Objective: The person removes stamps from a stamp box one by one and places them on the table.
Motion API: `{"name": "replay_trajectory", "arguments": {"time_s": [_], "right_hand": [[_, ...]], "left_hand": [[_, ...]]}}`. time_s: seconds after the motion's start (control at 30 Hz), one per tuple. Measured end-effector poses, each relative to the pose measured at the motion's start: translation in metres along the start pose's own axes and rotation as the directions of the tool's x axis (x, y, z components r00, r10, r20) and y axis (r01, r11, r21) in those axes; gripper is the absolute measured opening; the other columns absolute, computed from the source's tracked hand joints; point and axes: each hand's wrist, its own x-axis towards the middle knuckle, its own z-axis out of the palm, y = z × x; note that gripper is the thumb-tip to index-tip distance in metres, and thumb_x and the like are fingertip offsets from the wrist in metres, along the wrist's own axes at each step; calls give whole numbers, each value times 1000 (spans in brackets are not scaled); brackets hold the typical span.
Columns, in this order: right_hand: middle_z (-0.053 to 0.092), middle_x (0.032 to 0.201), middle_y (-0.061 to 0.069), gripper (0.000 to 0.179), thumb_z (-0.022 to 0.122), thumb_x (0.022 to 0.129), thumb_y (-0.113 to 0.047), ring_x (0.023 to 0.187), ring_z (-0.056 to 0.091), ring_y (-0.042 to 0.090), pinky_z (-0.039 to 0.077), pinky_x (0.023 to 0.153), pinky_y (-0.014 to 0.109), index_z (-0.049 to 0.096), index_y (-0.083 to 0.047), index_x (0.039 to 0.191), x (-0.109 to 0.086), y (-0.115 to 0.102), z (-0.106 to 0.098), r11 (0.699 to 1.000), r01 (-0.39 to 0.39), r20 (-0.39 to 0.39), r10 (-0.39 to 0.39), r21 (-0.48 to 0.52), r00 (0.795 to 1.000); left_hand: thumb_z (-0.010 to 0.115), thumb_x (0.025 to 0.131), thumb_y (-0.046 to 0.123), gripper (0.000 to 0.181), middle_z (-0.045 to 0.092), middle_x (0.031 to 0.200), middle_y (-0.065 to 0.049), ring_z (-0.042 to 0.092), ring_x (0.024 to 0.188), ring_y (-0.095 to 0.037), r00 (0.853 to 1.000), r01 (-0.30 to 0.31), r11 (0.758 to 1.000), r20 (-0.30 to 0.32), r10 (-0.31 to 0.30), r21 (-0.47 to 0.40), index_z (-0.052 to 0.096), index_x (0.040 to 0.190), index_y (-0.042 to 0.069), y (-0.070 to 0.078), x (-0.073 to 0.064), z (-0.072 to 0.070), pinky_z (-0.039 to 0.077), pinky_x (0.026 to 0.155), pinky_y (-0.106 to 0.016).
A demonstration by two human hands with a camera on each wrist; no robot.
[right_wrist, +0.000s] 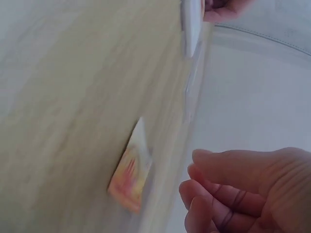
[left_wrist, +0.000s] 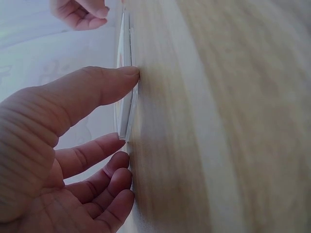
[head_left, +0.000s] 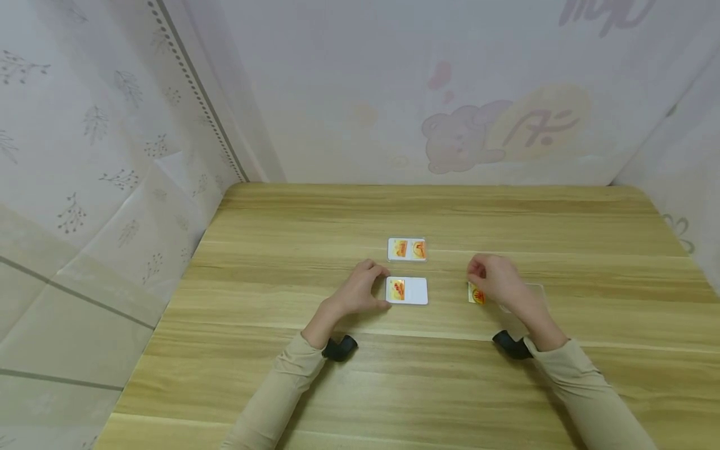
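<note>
My left hand (head_left: 360, 289) holds the left end of a white card (head_left: 416, 291) flat on the wooden table. The card bears an orange-yellow picture on its left half; its right half is plain white. In the left wrist view the thumb presses the near edge, and the index fingertip touches the end corner. Over a small orange-and-yellow picture piece (head_left: 477, 295) hovers my right hand (head_left: 497, 278), its fingers loosely curled. From the right wrist view, the picture piece (right_wrist: 130, 174) lies on the table apart from the fingertips, and nothing shows between them.
Beyond the held card lies a second white card (head_left: 409, 249) with two orange pictures side by side. A clear, thin plastic piece (head_left: 538, 292) sits partly under the right wrist. Black devices (head_left: 340, 349) are worn on both wrists. Patterned curtains (head_left: 337, 94) border the table.
</note>
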Motion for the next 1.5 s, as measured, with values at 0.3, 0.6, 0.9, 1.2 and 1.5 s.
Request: {"name": "replay_trajectory", "arguments": {"time_s": [0.3,0.6,0.9,1.2,1.5], "right_hand": [[59,71,5,4,65,83,0,66,53,17,44,59,29,62,2,83,7,-15,3,998,28,8,-29,63,1000],[59,70,5,4,66,82,0,65,53,17,45,59,29,63,2,81,14,-30,13,995,63,0,-63,83,998],[59,72,6,3,65,84,-1,67,52,17,44,60,28,63,2,83,21,-45,19,993,55,45,-60,101,997],[59,71,6,5,66,82,-1,66,53,16,45,60,27,63,2,83,25,-56,26,986,96,55,-104,136,993],[58,71,6,7,68,82,-1,66,53,16,45,59,26,63,3,83,29,-62,33,982,107,64,-118,155,991]], "left_hand": [[83,68,13,55,52,108,-13,46,106,-28,1000,6,1000,-1,-6,-15,59,114,-2,-2,0,2,40,95,-39],[84,67,13,55,51,107,-13,46,105,-28,1000,-8,1000,-11,7,-13,59,113,-3,-1,-1,1,41,94,-39],[83,67,13,56,51,107,-13,46,106,-27,1000,-6,1000,-6,6,-12,58,114,-3,-1,-1,1,40,95,-39],[83,68,14,56,51,109,-13,47,106,-28,1000,-6,1000,-1,6,-10,58,115,-3,-1,1,0,40,95,-39],[83,69,15,55,51,109,-12,46,106,-27,1000,5,1000,6,-5,-17,58,115,-2,-1,0,0,40,95,-39]]}}
